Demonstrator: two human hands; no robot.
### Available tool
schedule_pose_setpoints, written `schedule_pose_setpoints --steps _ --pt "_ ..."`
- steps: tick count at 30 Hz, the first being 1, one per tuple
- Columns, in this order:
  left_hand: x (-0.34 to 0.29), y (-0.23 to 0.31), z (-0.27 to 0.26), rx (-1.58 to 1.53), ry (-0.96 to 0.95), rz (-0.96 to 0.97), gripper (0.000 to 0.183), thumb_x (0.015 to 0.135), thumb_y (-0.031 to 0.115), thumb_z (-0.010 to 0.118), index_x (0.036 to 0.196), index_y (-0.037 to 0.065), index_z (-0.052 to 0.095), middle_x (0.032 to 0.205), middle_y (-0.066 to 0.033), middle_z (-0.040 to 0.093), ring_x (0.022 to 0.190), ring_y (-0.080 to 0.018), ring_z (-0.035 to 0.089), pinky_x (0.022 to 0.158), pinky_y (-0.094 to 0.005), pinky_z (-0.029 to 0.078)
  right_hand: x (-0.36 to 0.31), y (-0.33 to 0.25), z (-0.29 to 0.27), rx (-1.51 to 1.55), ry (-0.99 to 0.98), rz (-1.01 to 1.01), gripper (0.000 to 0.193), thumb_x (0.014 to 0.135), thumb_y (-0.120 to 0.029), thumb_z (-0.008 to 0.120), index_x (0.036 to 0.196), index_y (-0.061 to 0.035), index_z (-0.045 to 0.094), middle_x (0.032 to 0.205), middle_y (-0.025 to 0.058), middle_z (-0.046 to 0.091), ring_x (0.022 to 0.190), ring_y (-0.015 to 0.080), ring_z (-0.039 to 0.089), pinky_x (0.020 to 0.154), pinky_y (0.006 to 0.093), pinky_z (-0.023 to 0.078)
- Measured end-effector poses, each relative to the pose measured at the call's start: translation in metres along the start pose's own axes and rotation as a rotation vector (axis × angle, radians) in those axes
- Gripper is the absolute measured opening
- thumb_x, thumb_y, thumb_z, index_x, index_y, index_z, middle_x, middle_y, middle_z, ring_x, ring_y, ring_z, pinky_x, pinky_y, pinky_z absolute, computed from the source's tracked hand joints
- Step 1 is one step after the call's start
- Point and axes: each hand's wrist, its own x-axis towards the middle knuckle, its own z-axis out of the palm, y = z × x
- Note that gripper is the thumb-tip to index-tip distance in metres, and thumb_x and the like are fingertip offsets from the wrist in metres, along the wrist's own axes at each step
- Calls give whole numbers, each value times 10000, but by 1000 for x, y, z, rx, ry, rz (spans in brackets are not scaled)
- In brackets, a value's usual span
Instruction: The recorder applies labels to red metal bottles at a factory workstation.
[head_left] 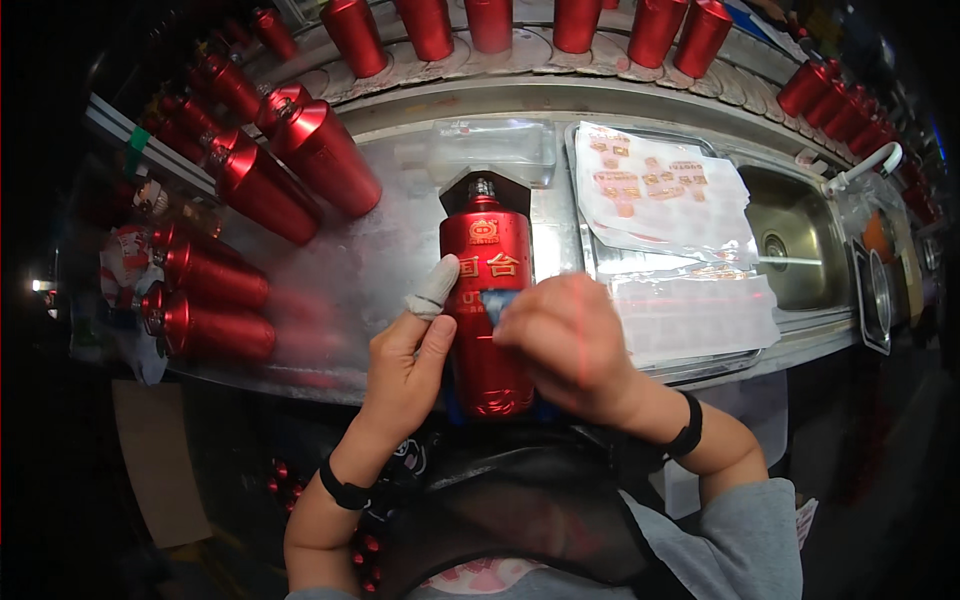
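A shiny red bottle [487, 345] with gold raised lettering lies in front of me, its dark neck pointing away. My left hand [408, 360] steadies its left side, the thumb and a finger in a white finger cover [433, 287] against the edge. The other left fingers are partly hidden. Over the bottle's front, my right hand [570, 345] pinches a small blue piece [496, 304], blurred, at the lettering. It looks like a cloth or scraper, but I cannot make out which. Behind the neck is a dark angular holder [516, 194].
More red bottles [325, 155] stand and lie at the left. Others ride a curved conveyor [540, 50] along the back. A clear plastic box [480, 150] sits behind the bottle. Printed sheets [660, 195] cover a tray to the right, beside a metal sink [785, 235] with a white tap [868, 165].
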Motion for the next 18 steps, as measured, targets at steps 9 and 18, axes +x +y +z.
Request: schedule_pose_setpoints --steps 9,18 --pt "-11 -2 3 281 -8 154 400 957 355 642 1318 185 659 1479 -385 350 1255 -461 545 1007 -413 462 -27 14 0 564 316 963 269 842 -59 740 1048 -35 569 849 6 608 764 64 579 659 234 492" --pt "-8 14 12 491 -47 291 341 861 308 730 1183 195 732 1428 -441 346 1062 -468 634 875 -426 529 -90 50 -91 369 234 1226 68 843 -60 695 895 -35 659 802 -34 604 776 40 532 692 210 412"
